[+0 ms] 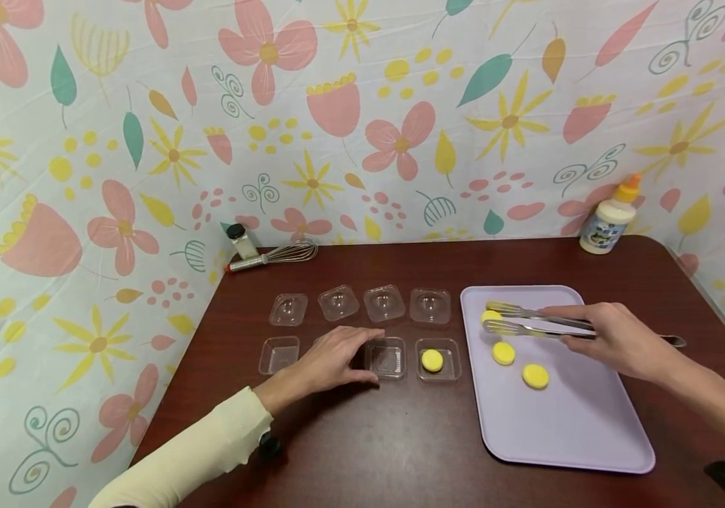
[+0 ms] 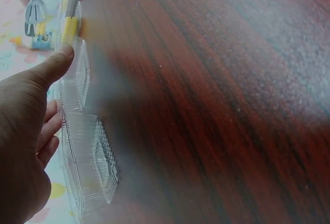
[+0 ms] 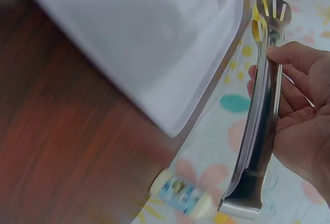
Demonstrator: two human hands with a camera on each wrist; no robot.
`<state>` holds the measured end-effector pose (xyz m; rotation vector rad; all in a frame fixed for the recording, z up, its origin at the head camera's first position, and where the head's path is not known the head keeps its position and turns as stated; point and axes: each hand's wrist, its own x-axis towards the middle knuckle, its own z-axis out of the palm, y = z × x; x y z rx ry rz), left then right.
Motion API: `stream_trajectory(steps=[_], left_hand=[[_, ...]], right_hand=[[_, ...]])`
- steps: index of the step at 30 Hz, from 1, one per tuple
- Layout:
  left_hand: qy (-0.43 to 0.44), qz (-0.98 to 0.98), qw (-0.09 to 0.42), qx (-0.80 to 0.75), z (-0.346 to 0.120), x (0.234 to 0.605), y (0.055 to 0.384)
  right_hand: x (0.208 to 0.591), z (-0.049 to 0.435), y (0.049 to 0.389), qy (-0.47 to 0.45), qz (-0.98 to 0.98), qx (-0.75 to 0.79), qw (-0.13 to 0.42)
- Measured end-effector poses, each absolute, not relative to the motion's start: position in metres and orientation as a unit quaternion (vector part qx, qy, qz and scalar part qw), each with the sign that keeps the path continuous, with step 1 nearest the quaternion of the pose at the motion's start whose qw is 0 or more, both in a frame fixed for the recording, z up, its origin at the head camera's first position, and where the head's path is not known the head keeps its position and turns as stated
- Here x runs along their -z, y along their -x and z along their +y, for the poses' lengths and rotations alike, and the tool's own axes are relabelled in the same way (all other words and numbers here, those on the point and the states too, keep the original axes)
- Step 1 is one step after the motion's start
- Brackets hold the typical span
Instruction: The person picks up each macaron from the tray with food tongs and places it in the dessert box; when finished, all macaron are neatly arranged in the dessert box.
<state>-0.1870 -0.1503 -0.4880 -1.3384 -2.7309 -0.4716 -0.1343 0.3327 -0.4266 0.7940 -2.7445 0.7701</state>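
My right hand (image 1: 623, 339) grips metal tongs (image 3: 258, 116), whose slotted ends lie on either side of a yellow round piece (image 1: 491, 317) at the far left of the lilac tray (image 1: 578, 430). Two more yellow rounds, one nearer (image 1: 503, 353) and one farther right (image 1: 535, 376), lie on that tray. My left hand (image 1: 331, 360) reaches over the row of small clear plastic boxes, thumb and fingers spread along the left side of one box (image 1: 385, 358). It partly hides another box beneath it. The rightmost box (image 1: 454, 367) holds a yellow round (image 1: 431, 360).
Several clear domed lids (image 1: 384, 303) form a row behind the boxes. Another clear box (image 1: 278, 355) stands at the left end. A whisk (image 1: 283, 254) and small black-capped jar (image 1: 243, 243) sit at the back left, a white bottle (image 1: 606, 222) at the back right, against the flowered cloth.
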Motion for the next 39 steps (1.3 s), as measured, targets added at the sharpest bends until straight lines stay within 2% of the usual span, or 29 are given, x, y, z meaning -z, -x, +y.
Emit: stream_trajectory(steps=[9,20,39], left_hand=[[0.439,-0.885,0.035,0.150,-0.151,0.486,0.186],[0.442,-0.884,0.029,0.151,-0.150,0.484,0.187],[0.435,-0.889,0.030,0.141,-0.150,0.485,0.187]], right_hand=[[0.423,0.278,0.142,-0.317,-0.888,-0.330,0.043],[0.425,0.219,0.149,-0.325,-0.883,-0.338,-0.006],[0.434,0.176,0.151,-0.356,-0.872,-0.334,-0.046]])
